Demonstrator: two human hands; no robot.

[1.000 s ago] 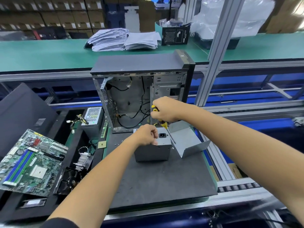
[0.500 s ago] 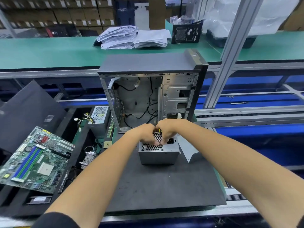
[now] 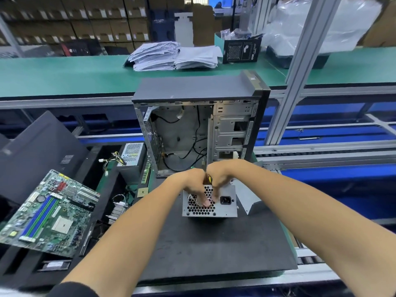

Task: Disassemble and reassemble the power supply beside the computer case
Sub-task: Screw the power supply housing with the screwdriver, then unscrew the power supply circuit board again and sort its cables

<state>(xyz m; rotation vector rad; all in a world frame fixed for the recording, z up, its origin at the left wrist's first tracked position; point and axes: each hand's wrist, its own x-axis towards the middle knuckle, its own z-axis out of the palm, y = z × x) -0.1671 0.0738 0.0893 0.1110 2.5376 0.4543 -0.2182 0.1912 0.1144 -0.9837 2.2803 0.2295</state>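
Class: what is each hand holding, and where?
Both hands, left and right, grip the grey metal power supply at its perforated top face; a yellow-handled tool shows between them.

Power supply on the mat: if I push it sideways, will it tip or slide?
The power supply looks boxy and sits flat on the dark mat, so tipping seems unlikely. Its metal shell is probably stiff and fairly heavy. Both hands already steady its top, so it may resist sliding.

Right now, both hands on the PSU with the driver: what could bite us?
1. Both hands, left hand and right hand, crowd the power supply grille; the screwdriver is mostly hidden, so a slip could jab fingers.
2. The loose metal cover lies beside the right forearm and could get knocked off the black mat.
3. The motherboard lies tilted at the left and might slide if bumped.
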